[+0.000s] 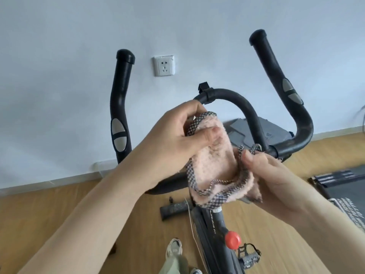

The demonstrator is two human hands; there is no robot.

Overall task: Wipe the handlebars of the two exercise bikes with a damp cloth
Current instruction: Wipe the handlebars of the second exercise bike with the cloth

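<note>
Pinching pink cloth (pixel 215 163), both hands: left hand (pixel 177 135) thumb on top fold, right hand (pixel 262 171) fingertips nipping checked edge. Cloth hangs between hands, off bar. Handlebars (pixel 237 103) curved loop lies just behind, running away upward. Left hand nearer loop.

White wall socket (pixel 163 65), wood floor (pixel 59 214), grey mat (pixel 347 186), 2 shoes (pixel 173 247).

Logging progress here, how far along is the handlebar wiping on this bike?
Nothing looks wiped yet. In hand: the left hand and right hand hold the pink cloth between them, off the handlebar. Left: both black grips, and the second bike, which is not in view.
</note>
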